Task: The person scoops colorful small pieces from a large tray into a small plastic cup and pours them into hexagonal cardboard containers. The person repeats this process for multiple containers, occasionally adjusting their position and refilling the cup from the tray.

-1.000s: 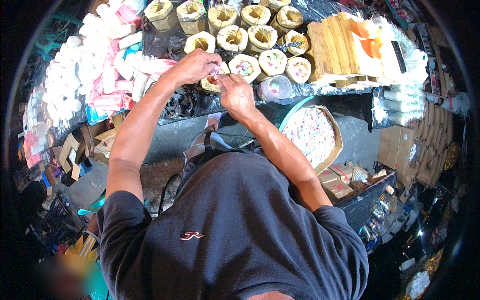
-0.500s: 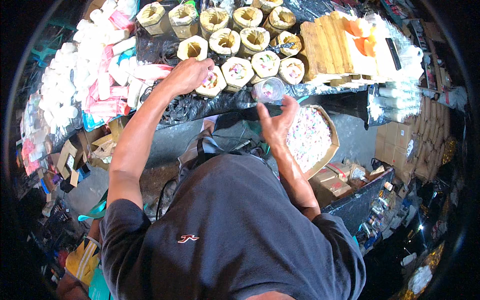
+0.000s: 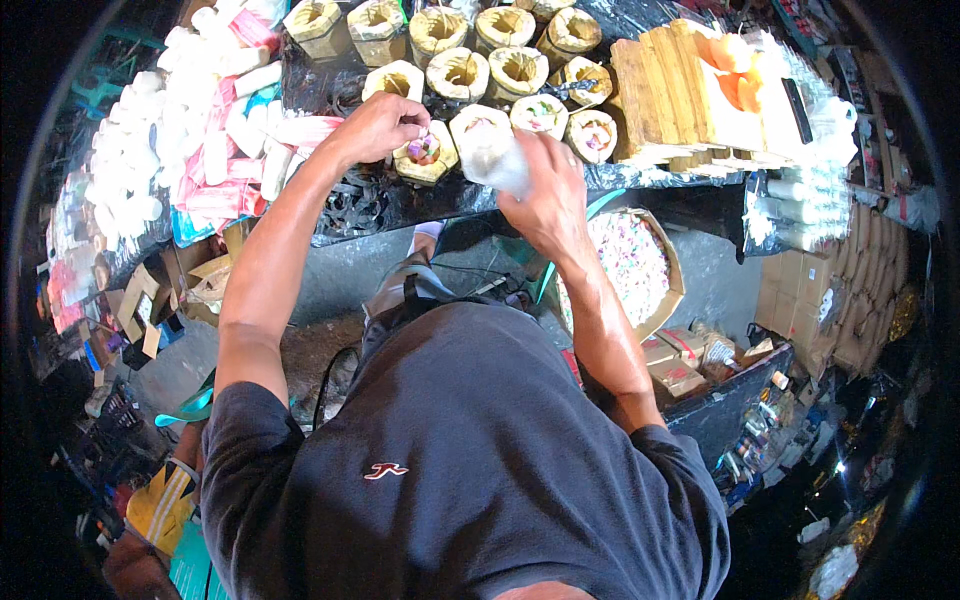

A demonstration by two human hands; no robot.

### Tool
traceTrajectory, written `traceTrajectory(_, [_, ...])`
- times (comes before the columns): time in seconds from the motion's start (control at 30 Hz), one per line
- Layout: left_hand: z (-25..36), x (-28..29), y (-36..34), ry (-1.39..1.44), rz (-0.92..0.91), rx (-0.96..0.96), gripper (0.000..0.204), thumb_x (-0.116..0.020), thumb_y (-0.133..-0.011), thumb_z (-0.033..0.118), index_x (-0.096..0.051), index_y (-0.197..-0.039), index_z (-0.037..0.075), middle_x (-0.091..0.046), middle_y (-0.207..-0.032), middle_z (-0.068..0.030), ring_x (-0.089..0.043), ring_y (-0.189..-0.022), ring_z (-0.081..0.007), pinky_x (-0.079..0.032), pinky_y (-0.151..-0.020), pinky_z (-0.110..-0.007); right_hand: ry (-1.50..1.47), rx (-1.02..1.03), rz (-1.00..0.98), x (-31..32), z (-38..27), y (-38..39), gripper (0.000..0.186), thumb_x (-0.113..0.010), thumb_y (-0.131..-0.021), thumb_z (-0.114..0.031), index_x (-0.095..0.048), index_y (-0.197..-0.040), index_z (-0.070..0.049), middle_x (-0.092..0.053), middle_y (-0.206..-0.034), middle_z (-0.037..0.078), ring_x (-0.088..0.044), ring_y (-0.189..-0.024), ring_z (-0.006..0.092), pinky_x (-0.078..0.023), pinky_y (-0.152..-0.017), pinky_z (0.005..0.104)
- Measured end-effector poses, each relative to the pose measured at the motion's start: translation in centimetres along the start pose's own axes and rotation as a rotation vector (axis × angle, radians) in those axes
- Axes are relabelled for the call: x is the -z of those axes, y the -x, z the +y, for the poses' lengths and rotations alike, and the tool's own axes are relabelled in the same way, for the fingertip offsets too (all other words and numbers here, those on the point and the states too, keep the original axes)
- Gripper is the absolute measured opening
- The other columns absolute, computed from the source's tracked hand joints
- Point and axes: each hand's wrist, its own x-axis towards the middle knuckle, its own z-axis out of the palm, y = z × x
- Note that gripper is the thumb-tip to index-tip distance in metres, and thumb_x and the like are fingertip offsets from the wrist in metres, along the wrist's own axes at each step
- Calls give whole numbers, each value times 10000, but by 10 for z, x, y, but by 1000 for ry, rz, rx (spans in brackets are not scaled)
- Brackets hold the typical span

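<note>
My left hand (image 3: 390, 130) has curled fingers at the top edge of a hexagonal tube (image 3: 426, 156) holding purple and multicoloured bits; what they pinch is too small to make out. My right hand (image 3: 545, 190) grips a clear plastic cup (image 3: 505, 167), blurred and tilted in front of neighbouring tubes. One of these tubes (image 3: 539, 114) shows coloured bits at its top, as does another (image 3: 594, 136) to its right. Behind them stand rows of open hexagonal tubes (image 3: 458, 71) with hollow centres, on a dark plastic-covered table (image 3: 420, 215).
White and pink bundles (image 3: 150, 160) pile at left; stacked yellowish slabs (image 3: 660, 90) lie at right. A box of confetti-like bits (image 3: 630, 265) sits below the table edge. Cartons (image 3: 800, 290) are at right. Another person's yellow-clad part (image 3: 160, 505) shows at lower left.
My right hand has left my left hand, taken hold of the cup and moved it up-left toward the tubes. My left hand stays at the same tube, shifting slightly.
</note>
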Motion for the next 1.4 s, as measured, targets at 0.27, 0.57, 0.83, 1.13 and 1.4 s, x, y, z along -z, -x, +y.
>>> traceTrajectory(0.27, [-4, -2, -9, 119, -62, 14, 267, -618, -833, 55, -753, -1043, -39, -762, -862, -155, -714, -788, -220, -556, -753, -370, 471, 447, -137, -18, -17, -63, 440, -639, -879, -92, -680, -1316, -119, -674, -1115, 90, -652, -1098, 305, -466, -913, 502])
traceTrajectory(0.57, [-18, -13, -12, 287, -29, 74, 154, -633, -865, 52, -746, -947, -12, -756, -805, -95, -707, -734, -162, -542, -685, -342, 489, 424, -186, -26, -17, -62, 411, -693, -859, -131, -698, -1270, -123, -683, -1083, 94, -661, -1063, 289, -470, -857, 489])
traceTrajectory(0.83, [-12, -18, -3, 319, 41, 199, 179, -639, -905, 6, -776, -1015, -32, -767, -838, -83, -710, -749, -142, -568, -706, -326, 480, 436, -114, -24, -22, -64, 399, -697, -848, -136, -694, -1245, -92, -682, -1072, 105, -663, -1047, 296, -477, -853, 491])
traceTrajectory(1.13, [-24, -31, 2, 412, 155, 223, 175, -706, -967, 78, -760, -1082, -41, -780, -939, -74, -707, -825, -127, -567, -745, -307, 440, 426, -132, -35, -13, -56, 448, -693, -836, -123, -671, -1283, -101, -659, -1091, 102, -643, -1063, 303, -463, -876, 497])
traceTrajectory(1.4, [14, -58, 33, 41, 291, 29, 207, -681, -868, 17, -771, -1053, -7, -777, -922, -138, -738, -814, -267, -594, -783, -398, 129, 148, -230, -17, 0, -48, 753, -779, -678, -103, -591, -1407, -77, -631, -1325, 170, -586, -1259, 401, -460, -1071, 554])
